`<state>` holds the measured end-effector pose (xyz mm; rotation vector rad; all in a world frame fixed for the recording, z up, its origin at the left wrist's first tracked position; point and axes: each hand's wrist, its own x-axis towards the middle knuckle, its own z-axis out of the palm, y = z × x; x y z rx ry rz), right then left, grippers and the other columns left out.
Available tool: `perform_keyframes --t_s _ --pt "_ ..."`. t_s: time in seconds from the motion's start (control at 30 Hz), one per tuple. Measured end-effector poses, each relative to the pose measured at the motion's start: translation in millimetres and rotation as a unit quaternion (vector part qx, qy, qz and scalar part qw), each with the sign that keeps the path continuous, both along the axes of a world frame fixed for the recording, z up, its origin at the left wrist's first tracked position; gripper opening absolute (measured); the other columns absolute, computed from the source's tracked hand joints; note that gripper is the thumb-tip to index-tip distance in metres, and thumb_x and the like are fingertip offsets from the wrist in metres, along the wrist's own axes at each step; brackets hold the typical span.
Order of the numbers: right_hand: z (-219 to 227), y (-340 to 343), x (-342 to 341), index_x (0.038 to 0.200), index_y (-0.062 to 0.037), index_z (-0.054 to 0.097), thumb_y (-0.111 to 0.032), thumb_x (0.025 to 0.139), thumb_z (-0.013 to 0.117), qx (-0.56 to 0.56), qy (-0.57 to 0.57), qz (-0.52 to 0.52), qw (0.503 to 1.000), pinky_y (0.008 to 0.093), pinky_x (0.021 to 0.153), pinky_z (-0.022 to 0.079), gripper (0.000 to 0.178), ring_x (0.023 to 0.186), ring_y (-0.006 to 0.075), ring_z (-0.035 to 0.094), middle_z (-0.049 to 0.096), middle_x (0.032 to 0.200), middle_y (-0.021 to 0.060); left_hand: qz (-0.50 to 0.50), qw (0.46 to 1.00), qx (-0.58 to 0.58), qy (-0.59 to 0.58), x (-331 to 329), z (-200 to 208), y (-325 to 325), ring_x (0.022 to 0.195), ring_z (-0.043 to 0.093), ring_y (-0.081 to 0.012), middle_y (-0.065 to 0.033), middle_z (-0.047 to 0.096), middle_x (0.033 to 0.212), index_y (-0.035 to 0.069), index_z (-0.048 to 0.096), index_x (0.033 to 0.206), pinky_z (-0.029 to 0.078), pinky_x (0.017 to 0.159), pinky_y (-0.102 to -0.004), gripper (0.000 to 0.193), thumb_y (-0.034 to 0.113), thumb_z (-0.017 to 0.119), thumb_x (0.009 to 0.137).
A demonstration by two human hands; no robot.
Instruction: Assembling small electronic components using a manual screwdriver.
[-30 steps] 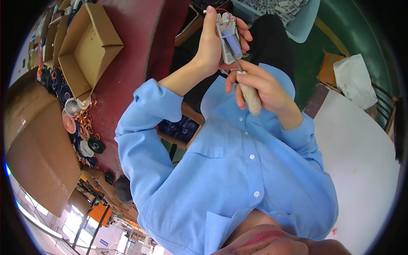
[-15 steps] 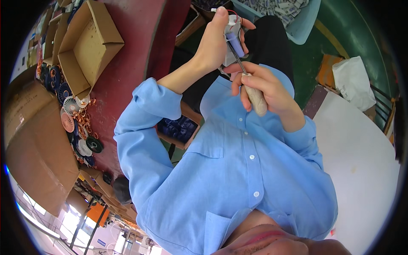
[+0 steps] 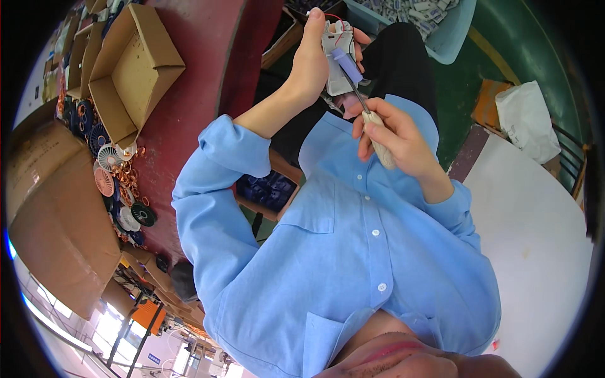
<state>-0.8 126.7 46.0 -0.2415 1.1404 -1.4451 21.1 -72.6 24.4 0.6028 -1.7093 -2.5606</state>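
My left hand [image 3: 307, 70] is closed around a white plastic housing [image 3: 339, 82], thumb up along its left edge and fingertips showing at its right side. A purple cylindrical battery [image 3: 347, 65] lies across the housing, and a thin red wire [image 3: 341, 26] loops at its top end. In my right hand [image 3: 400, 142] is a tool with a slim metal shaft and a cream, wrapped-looking handle [image 3: 382, 153]. Its shaft slants up and left to the housing beside the battery. The tip is hidden there, so I cannot tell exactly what it touches.
An open cardboard box [image 3: 132, 82] sits on the dark red table [image 3: 195, 69] at left, near small fan-like parts [image 3: 108, 157] and copper-coloured rings. A blue bin [image 3: 450, 47] of small parts stands far right. Below the table edge is a box of dark parts [image 3: 268, 189]. A white bag [image 3: 528, 120] lies at right.
The housing has tilted so that more of its white face shows, and my left hand has shifted slightly left. My right hand and the tool have moved slightly right.
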Motion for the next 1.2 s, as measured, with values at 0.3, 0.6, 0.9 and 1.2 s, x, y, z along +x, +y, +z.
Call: perform_keyframes --t_s 0.3,0.6,0.9,1.2 --pt "2 6 -17 0.121 0.0 0.054 -0.014 0.093 0.052 0.049 0.155 -0.007 0.987 0.0198 0.054 0.041 0.031 0.063 0.005 0.051 0.057 0.086 0.0008 -0.037 0.997 -0.062 -0.016 -2 -4 -4 0.073 0.061 -0.0143 -0.0062 0.062 0.078 0.004 0.062 0.101 0.049 0.07 -0.0298 0.07 0.062 0.024 0.096" --pt "33 10 -58 0.111 -0.0008 0.06 -0.015 0.088 0.054 0.118 0.219 0.128 0.96 0.0232 0.053 0.041 0.028 0.06 0.006 0.05 0.055 0.077 -0.0008 -0.13 0.98 -0.146 -0.041 -1 -5 -7 0.072 0.057 -0.0118 -0.0041 0.061 0.08 0.004 0.065 0.098 0.046 0.068 -0.0273 0.064 0.056 0.027 0.099" --pt "40 0 -52 0.112 0.0003 0.06 -0.015 0.088 0.053 0.101 0.226 0.115 0.962 0.0226 0.054 0.041 0.029 0.061 0.0059 0.05 0.054 0.076 -0.0011 -0.083 0.993 0.074 -0.025 -10 -5 -14 0.068 0.056 -0.0163 -0.0056 0.062 0.076 0.005 0.06 0.09 0.044 0.067 -0.0289 0.067 0.061 0.025 0.098" --pt "21 -8 -18 0.111 -0.0013 0.057 -0.013 0.09 0.055 0.059 0.291 -0.016 0.955 0.0258 0.055 0.038 0.024 0.061 0.0089 0.047 0.053 0.073 0.0018 -0.051 0.998 -0.031 0.026 -1 -2 -8 0.073 0.062 -0.0188 -0.0115 0.064 0.078 0.002 0.061 0.098 0.052 0.066 -0.0311 0.074 0.061 0.016 0.095"
